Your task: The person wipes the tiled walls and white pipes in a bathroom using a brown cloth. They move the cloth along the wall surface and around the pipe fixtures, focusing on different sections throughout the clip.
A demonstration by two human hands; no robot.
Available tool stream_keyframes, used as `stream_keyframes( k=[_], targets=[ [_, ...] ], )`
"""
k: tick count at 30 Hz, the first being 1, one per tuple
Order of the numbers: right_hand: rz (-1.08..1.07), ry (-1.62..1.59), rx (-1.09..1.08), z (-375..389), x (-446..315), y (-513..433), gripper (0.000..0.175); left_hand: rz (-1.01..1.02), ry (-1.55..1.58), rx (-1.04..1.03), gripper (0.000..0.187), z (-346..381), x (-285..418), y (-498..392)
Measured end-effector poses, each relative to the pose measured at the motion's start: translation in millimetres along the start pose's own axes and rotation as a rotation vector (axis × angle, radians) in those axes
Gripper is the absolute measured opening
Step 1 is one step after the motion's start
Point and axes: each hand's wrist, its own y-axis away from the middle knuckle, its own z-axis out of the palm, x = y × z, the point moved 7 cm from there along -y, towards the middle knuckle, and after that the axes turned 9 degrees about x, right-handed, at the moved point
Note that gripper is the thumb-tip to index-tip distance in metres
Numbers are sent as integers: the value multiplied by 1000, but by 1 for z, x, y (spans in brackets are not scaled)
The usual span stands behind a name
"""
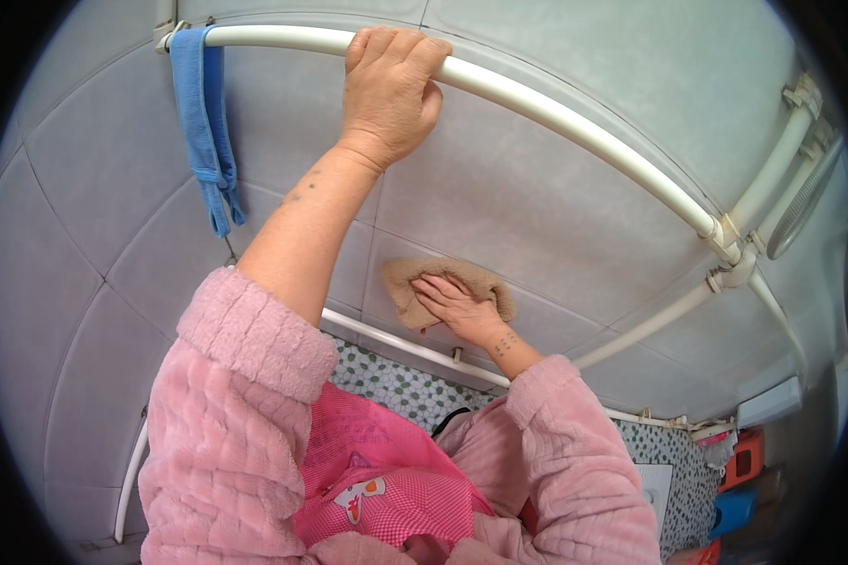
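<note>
My left hand (396,88) is wrapped around a thick white pipe (572,127) that runs across the tiled wall. Lower down, my right hand (459,307) lies spread on a tan cloth (403,282), pressing it flat against the grey wall tiles (480,191). The cloth's right side is bunched up beside the hand. Left of my left hand, a blue cloth (198,127) is draped over the pipe's end and hangs down.
A thinner white pipe (396,340) follows the wall's base above a green-and-white pebble-patterned floor (410,374). Pipe joints (731,244) and a coiled grey hose (805,198) are at right. Orange (743,459) and blue plastic items (733,514) stand at lower right.
</note>
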Motion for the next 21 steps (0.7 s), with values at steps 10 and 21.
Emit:
stream_keyframes(
  k=[10, 21],
  targets=[
    [337, 409, 399, -180, 94, 9, 61, -26, 16, -9, 28, 5, 2, 0],
    [551, 403, 486, -166, 96, 42, 64, -58, 7, -60, 27, 3, 4, -1]
  ],
)
